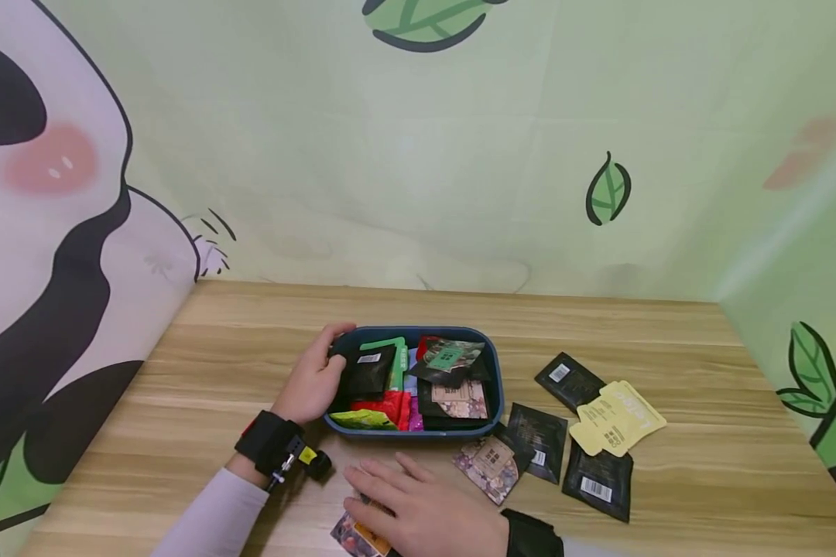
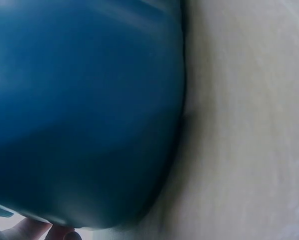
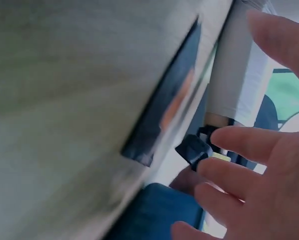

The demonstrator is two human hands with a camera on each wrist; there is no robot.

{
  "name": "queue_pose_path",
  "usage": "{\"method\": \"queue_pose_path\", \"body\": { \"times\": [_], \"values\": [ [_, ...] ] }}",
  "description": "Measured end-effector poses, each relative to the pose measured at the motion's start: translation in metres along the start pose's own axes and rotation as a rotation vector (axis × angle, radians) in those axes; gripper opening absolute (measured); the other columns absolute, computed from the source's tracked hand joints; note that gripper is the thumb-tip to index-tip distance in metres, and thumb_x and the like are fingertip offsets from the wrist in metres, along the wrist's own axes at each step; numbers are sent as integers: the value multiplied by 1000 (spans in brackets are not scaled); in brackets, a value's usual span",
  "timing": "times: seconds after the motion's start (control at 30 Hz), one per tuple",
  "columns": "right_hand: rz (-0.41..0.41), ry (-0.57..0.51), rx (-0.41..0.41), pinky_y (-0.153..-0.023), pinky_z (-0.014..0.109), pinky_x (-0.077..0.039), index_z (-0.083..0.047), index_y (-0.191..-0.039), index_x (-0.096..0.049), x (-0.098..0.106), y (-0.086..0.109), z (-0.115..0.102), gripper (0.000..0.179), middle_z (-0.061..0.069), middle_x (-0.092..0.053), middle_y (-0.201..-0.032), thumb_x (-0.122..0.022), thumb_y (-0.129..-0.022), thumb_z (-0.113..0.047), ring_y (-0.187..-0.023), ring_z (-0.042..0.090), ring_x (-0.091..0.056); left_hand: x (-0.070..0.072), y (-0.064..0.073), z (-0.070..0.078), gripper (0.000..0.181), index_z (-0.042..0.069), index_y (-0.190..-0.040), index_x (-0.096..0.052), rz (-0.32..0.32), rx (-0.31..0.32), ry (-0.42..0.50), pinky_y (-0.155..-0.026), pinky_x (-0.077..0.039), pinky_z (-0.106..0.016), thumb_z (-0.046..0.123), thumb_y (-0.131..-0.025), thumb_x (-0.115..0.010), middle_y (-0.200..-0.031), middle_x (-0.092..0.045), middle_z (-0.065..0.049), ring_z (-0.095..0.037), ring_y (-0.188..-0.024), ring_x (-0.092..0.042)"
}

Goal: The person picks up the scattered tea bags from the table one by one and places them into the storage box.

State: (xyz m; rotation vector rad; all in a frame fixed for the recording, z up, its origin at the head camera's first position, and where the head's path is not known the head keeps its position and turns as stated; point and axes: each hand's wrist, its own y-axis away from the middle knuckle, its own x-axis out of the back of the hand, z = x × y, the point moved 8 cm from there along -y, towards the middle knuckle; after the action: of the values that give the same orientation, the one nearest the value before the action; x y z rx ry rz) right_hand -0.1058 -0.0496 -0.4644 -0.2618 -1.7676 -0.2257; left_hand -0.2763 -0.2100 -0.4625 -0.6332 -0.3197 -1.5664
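Note:
My left hand (image 1: pixel 310 383) grips the left end of a dark blue plastic bin (image 1: pixel 499 387), its thumb over the rim. The bin's smooth outer wall (image 2: pixel 79 100) fills much of the left wrist view. Inside lie several flat packets: black, green, red, yellow-green and flower-patterned ones. In front of the bin, my right hand (image 1: pixel 428 503) is spread over a patterned packet (image 1: pixel 355 535) and partly hides it. The right wrist view shows this hand (image 3: pixel 274 175) with fingers extended, apart from the dark packet (image 3: pixel 172 92) on the table.
Right of the bin lie a floral packet (image 1: pixel 491 466), black packets (image 1: pixel 539 433) with white barcode labels, and a pale yellow packet (image 1: pixel 620 418) overlapping two of them. The wooden table (image 1: pixel 251 333) meets a wall with panda and leaf drawings.

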Motion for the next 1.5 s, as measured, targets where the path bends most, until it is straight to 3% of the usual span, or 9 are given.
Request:
{"method": "queue_pose_path", "body": {
  "times": [0.13, 0.4, 0.67, 1.03, 1.23, 1.33, 1.5],
  "values": [
    [-63, -28, -15, -115, 44, -27, -20, -157, -36, -14, -3, 2, 76, 3, -20, -166, -22, -98, -64, -151, 18, -15, 0, 1, -1, 50, 20, -148, -45, -4, 10, 0, -105, -37, -48, 16, -99, -41, -142, -51, -3, -24, -125, -49],
    [-103, -40, -33, -111, 35, -34, -22, -155, -40, -23, -8, 6, 75, 0, -30, -162, -28, -96, -66, -147, 17, -29, 0, 1, 1, 50, 20, -149, -44, -16, 14, 4, -106, -37, -49, 18, -99, -40, -144, -50, -4, -25, -125, -48],
    [-39, 34, 40, -108, 24, -34, -19, -143, -55, -17, -14, 2, 64, 2, -48, -149, -35, -98, -60, -134, 13, -46, -1, 0, -1, 50, 20, -149, -43, -20, 11, 5, -105, -37, -50, 17, -99, -40, -144, -50, -4, -25, -124, -49],
    [-115, -138, 19, -105, 22, -36, -19, -133, -63, -12, -13, 7, 54, -7, -55, -140, -52, -93, -54, -129, 6, -49, -1, 0, -1, 50, 20, -149, -43, -18, 18, 12, -106, -36, -50, 18, -99, -40, -144, -50, -5, -25, -125, -49],
    [-80, -87, 34, -109, 26, -33, -22, -134, -62, -6, -7, 9, 52, -7, -54, -143, -49, -96, -53, -133, 8, -46, -1, 0, -1, 51, 19, -149, -44, -17, 8, 5, -106, -36, -51, 16, -99, -40, -144, -50, -6, -26, -125, -49],
    [-52, -72, -20, -109, 29, -35, -22, -138, -59, -3, -2, 15, 62, -4, -51, -146, -46, -92, -62, -134, 12, -45, -1, 0, -1, 50, 20, -149, -44, -16, 12, 7, -106, -37, -49, 17, -99, -40, -144, -50, -5, -25, -125, -49],
    [-100, -112, -182, -101, 33, -44, -21, -144, -52, -3, 2, 28, 81, 0, -49, -144, -50, -82, -73, -126, 14, -49, -1, 0, -1, 50, 20, -149, -44, -17, 14, 13, -106, -36, -49, 17, -99, -41, -144, -50, -4, -25, -126, -49]
  ]
}}
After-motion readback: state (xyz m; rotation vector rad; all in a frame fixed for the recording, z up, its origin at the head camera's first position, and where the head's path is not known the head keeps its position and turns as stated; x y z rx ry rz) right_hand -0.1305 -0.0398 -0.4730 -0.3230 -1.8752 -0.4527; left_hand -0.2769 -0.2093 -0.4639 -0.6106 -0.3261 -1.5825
